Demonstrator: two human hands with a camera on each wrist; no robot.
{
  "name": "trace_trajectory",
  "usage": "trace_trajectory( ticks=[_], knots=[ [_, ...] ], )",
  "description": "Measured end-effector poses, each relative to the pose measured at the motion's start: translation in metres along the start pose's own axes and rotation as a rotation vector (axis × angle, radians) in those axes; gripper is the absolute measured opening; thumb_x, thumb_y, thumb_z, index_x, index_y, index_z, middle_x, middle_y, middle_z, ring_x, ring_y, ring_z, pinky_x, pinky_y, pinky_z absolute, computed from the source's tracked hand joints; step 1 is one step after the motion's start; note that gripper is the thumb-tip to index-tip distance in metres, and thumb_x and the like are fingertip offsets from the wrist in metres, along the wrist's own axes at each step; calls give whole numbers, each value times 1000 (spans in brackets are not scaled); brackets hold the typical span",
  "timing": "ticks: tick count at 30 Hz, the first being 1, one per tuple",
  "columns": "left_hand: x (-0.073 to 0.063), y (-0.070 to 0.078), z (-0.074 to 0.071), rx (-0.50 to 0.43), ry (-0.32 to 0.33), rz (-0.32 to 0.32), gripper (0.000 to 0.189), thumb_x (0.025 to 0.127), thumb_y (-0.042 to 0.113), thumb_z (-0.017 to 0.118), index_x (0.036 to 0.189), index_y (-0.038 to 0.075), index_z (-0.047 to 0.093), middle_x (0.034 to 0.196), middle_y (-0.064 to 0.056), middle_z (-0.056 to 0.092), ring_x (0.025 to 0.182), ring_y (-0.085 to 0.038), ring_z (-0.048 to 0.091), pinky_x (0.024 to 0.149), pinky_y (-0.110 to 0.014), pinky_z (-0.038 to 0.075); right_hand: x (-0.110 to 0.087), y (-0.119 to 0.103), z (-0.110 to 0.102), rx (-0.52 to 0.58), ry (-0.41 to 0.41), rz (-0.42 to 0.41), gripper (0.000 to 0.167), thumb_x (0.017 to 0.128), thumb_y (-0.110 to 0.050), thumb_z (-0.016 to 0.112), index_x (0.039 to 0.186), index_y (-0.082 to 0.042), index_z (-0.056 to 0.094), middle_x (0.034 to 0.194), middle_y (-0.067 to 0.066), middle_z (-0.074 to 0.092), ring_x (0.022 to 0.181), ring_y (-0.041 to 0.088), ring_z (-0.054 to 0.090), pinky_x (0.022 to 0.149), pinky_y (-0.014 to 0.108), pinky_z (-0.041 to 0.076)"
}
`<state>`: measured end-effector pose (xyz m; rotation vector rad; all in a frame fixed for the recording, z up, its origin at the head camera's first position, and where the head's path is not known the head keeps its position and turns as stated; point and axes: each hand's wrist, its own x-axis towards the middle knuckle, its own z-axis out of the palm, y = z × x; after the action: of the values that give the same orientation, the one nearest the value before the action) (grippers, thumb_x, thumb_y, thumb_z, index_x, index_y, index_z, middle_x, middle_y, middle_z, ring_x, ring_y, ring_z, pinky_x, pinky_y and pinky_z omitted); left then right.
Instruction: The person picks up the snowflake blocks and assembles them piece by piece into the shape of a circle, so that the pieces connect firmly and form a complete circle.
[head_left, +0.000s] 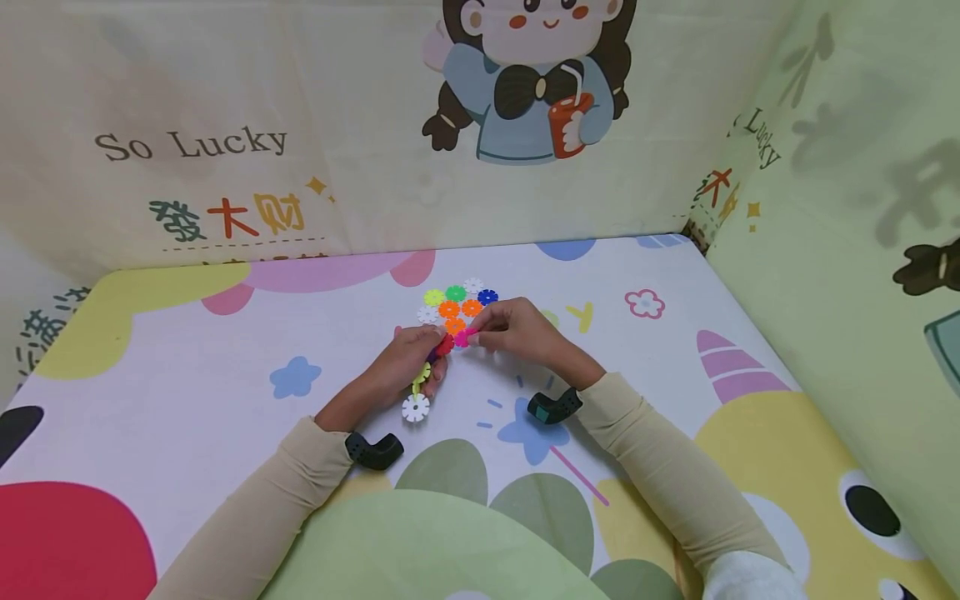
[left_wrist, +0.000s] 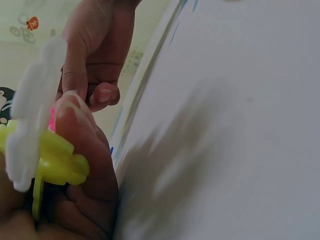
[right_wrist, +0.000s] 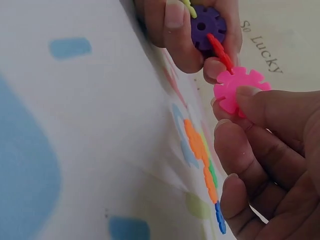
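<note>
My left hand (head_left: pixel 408 357) grips a chain of notched plastic snowflake discs. In it are a white disc (head_left: pixel 416 407) at the near end, yellow discs (left_wrist: pixel 57 160), a purple disc (right_wrist: pixel 209 29) and a red disc (right_wrist: pixel 220 54) seen edge-on. Between thumb and fingertips, my right hand (head_left: pixel 517 332) pinches a pink disc (right_wrist: pixel 240 90) whose rim meets the red disc's edge. The left fingers hide part of the chain. Just beyond the hands, loose orange discs (head_left: pixel 448 309) lie on the table.
Around the orange discs lie a green disc (head_left: pixel 455 293), a yellow disc (head_left: pixel 433 297), a blue disc (head_left: pixel 488 297) and white discs (head_left: pixel 427 314). The printed tablecloth (head_left: pixel 210 433) covers the table. A printed cloth wall (head_left: pixel 375 167) rises behind, another on the right.
</note>
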<state>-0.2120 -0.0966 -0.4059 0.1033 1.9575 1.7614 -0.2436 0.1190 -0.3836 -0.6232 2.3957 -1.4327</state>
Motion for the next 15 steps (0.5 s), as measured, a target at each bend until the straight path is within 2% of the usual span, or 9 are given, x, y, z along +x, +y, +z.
trace_trajectory(
  ticks=[10,15],
  knots=[
    [1,-2,0,8,-15,15,37,107,30,36,102,-3,52,69,-12,55,45,-21,55,48,-26,51,0,1,5,-4,20,-34,7,88,-3,70,94,-1,72,83,5,71,68,22,63,58,26,48],
    [0,-1,1,25,-11,6,38,107,30,35,103,-3,53,68,-12,55,46,-21,56,48,-26,51,0,1,5,-95,43,-74,6,87,-7,73,91,-4,75,81,0,69,69,20,57,59,26,47]
  ],
)
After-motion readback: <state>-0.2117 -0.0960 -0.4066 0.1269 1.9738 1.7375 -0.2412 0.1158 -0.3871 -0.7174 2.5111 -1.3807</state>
